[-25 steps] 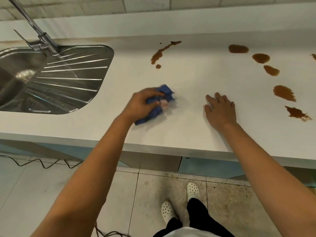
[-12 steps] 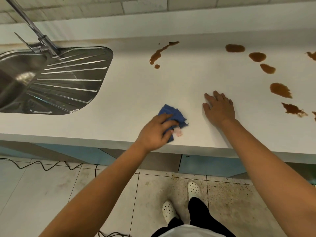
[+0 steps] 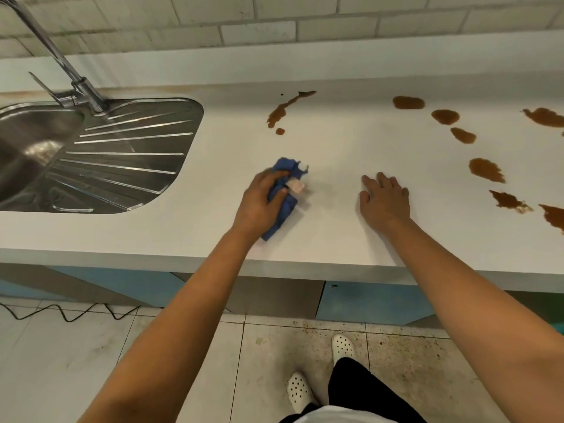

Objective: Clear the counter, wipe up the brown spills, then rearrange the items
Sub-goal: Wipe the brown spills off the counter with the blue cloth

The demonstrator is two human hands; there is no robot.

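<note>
Blue cloth (image 3: 282,206) moved back from near edge w/ left hand (image 3: 259,203), grip curled round it, pressed on tabletop (image 3: 335,148) centre, right hand (image 3: 385,200) flat, fingers spread, brown spills (image 3: 485,169) far right, sink (image 3: 91,154) left.

White counter (image 3: 335,233) marked with brown spills (image 3: 485,170); dark blue cloth (image 3: 282,206) bearing a pale pink patch; silvery steel sink (image 3: 128,160) with ribbed drainboard; pale grey brick-pattern wall tiles (image 3: 259,32); light blue cabinet fronts (image 3: 366,300); white perforated shoes (image 3: 343,346); speckled off-white floor tiles (image 3: 61,361).
</note>
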